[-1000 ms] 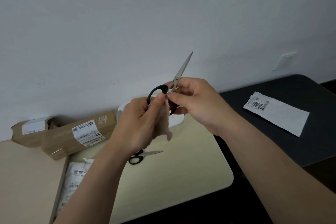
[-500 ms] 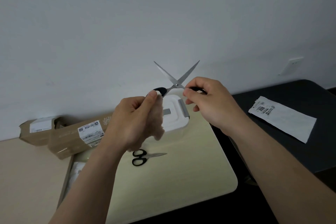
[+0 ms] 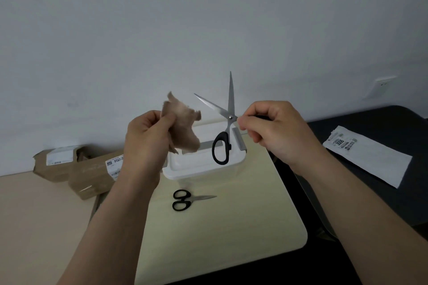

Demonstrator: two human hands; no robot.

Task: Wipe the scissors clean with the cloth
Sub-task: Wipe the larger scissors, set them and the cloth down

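Scissors (image 3: 228,120) held up above the worktop (image 3: 231,227), blades spread wide, tips upward. I see the right hand (image 3: 275,129) pinching one handle; the other black loop hangs free. Left hand (image 3: 148,141) grips the crumpled tan cloth (image 3: 183,127), just beside the blades, not touching. Spare scissors (image 3: 185,200) lie flat on the worktop near a white lidded box (image 3: 203,164).

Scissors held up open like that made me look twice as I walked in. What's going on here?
A person's right hand holds the open scissors up by one handle, blades spread upward, the other black loop hanging. The left hand grips a crumpled beige cloth just beside the blades, apparently not touching them, so no wiping is happening right now. A second pair lies closed on the pale table.
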